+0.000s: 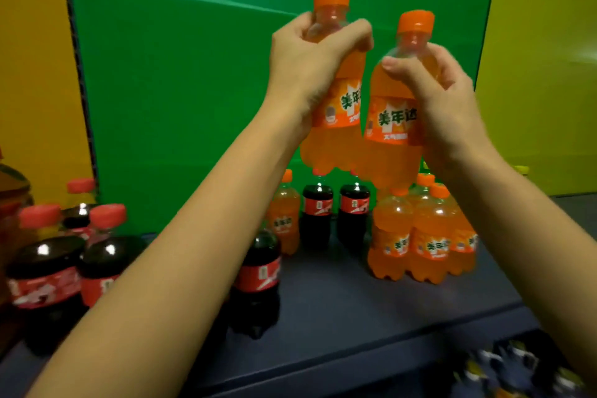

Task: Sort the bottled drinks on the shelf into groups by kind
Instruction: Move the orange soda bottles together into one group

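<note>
Sorting partly done: left hand [310,64] grips one orange bottle [336,145], right hand [442,97] a second orange bottle [391,126], both above the shelf [339,300]; stray orange bottle [286,213] stands beside cola bottles [318,213] near back edge.

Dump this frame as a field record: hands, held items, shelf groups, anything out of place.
left hand: grips left orange plastic soda bottle, above shelf
right hand: grips right orange plastic soda bottle, above shelf
orange group: orange soda bottles clustered, shelf right
cola group: dark red-capped plastic cola bottles, shelf left
stragglers: lone orange bottle beside two back cola bottles; one middle cola bottle
shelf: dark blue-grey surface
</note>
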`<state>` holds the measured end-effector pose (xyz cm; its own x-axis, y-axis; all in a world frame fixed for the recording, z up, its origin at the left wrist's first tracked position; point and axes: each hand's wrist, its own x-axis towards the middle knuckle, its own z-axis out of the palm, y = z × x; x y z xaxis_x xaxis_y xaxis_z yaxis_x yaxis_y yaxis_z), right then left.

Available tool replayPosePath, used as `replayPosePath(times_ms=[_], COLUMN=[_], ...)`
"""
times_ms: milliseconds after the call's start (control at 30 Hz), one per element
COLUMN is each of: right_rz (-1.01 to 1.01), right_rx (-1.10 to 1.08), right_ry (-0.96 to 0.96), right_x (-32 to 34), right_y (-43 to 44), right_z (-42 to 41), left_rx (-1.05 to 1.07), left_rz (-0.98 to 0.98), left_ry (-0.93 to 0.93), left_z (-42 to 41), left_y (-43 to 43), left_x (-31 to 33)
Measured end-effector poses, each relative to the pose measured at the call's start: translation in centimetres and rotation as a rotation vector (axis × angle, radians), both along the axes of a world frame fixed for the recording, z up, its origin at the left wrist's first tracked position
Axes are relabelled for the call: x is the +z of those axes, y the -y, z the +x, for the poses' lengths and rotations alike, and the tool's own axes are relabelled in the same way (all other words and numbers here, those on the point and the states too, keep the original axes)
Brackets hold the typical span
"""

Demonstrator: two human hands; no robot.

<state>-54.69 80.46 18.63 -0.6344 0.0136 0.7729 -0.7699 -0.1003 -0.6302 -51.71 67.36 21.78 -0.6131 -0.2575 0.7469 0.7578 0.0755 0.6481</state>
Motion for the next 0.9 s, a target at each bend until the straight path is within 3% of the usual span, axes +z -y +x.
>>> replayPosePath(times_ms=[200, 433, 900], right_rz=[-0.018, 0.071, 0.045], right_rx=[0.056, -0.104, -0.144], right_ry=[0.074, 0.123, 0.177], right_x=[-5.5, -12.8, -18.6], right_y=[-4.8, -6.2, -2.5], right_z=[-1.2, -3.1, -3.4], left_rx=[0.095, 0.233, 0.35], left_rz=[0.008, 0.013, -0.034], left_ry=[0.061, 0.202, 0.172], left_z=[-1.2, -3.1, -4.6], left_y=[-4.1, -5.5, -4.7], left_x=[-5.3, -12.4, -18.8])
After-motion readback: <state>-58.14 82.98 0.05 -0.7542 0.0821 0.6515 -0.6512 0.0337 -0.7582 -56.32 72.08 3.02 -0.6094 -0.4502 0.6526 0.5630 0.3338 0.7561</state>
